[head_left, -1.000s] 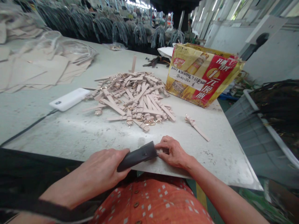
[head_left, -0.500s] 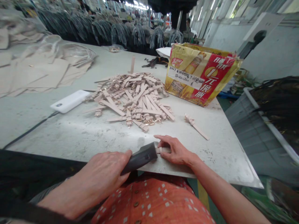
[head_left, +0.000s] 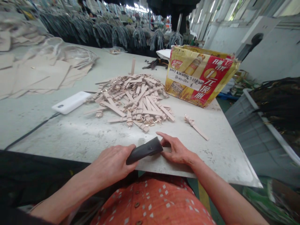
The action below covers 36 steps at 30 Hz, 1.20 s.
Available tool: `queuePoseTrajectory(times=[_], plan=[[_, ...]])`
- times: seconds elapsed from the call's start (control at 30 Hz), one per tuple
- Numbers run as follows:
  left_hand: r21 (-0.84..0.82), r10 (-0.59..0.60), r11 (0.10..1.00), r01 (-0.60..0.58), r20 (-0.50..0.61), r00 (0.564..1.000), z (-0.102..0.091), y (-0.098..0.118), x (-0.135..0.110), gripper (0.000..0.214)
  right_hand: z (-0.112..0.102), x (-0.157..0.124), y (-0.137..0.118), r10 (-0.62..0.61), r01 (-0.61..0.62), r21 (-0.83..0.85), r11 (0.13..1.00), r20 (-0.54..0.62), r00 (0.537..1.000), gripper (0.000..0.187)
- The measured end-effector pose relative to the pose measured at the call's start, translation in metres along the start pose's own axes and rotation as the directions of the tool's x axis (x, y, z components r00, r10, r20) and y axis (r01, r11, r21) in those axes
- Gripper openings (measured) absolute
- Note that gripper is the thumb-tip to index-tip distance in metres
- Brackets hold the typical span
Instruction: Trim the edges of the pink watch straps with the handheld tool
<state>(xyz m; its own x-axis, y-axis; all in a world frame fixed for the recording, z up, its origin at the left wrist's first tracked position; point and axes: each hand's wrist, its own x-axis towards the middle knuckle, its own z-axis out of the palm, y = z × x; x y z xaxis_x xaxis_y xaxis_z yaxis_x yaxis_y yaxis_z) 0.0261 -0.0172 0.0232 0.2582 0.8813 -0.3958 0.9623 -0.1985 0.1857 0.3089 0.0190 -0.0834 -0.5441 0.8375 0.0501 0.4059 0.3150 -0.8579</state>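
Observation:
My left hand [head_left: 114, 164] is closed around the handle of a dark grey hand tool [head_left: 144, 150], whose head is lifted a little above the white table [head_left: 70, 137] near its front edge. Just right of the tool's head lies my right hand [head_left: 177, 150], fingers pressed down on the table; whatever sits under them is hidden by the tool and fingers. Behind both hands lies a heap of pale pink watch straps [head_left: 136, 100] with gold buckles. One single strap [head_left: 195, 126] lies apart to the right.
A yellow and red cardboard box [head_left: 201, 78] stands at the back right. A white power bank [head_left: 70, 102] with a black cable lies to the left, flat beige sheets [head_left: 42, 75] behind it. A grey crate [head_left: 257, 125] stands beyond the table's right edge.
The tool's head has risen and swung right, over the spot where a pale strap end showed under my right fingers. My right hand has stayed in place with its index finger stretched out.

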Motion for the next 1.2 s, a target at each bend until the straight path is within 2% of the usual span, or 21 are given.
queuePoseTrajectory(times=[0.17,0.27,0.37,0.5,0.63,0.77,0.9,1.0,1.2], plan=[[-0.014,-0.074,0.997,0.074,-0.026,0.997,0.000,-0.025,-0.006,0.036,0.005,0.000,0.000,0.007,-0.007,-0.009,1.000,-0.022,1.000,0.099],[-0.047,-0.094,0.994,0.095,0.028,0.995,-0.004,-0.035,-0.015,0.038,0.006,0.000,-0.001,0.010,-0.011,-0.013,1.000,-0.032,0.999,0.091],[-0.005,-0.092,0.996,0.093,0.131,0.987,-0.006,-0.030,-0.026,0.034,0.006,-0.001,-0.002,0.018,-0.018,-0.014,1.000,-0.032,0.999,0.088],[0.065,-0.061,0.997,0.048,0.229,0.972,-0.002,-0.008,-0.034,0.027,0.006,0.000,-0.002,-0.004,0.002,-0.036,0.999,-0.041,0.999,0.081],[0.092,-0.054,0.995,0.036,0.192,0.980,0.006,0.003,-0.030,0.026,0.007,0.001,-0.002,-0.112,0.105,-0.120,0.987,-0.046,0.993,0.054],[0.073,-0.088,0.994,0.080,0.116,0.989,0.013,-0.009,-0.025,0.030,0.009,0.001,-0.003,-0.148,0.135,-0.200,0.971,-0.051,0.988,0.034],[0.008,-0.083,0.997,0.083,0.085,0.993,0.017,-0.027,-0.029,0.035,0.010,0.001,-0.001,-0.223,0.202,-0.212,0.956,-0.082,0.971,0.021],[-0.008,-0.095,0.995,0.096,0.120,0.988,0.016,-0.033,-0.034,0.033,0.010,0.001,0.000,-0.234,0.213,-0.196,0.957,-0.092,0.968,0.015],[0.070,-0.093,0.994,0.081,0.178,0.980,0.011,-0.017,-0.036,0.029,0.008,0.005,-0.001,-0.207,0.190,-0.182,0.965,-0.081,0.975,0.015]])
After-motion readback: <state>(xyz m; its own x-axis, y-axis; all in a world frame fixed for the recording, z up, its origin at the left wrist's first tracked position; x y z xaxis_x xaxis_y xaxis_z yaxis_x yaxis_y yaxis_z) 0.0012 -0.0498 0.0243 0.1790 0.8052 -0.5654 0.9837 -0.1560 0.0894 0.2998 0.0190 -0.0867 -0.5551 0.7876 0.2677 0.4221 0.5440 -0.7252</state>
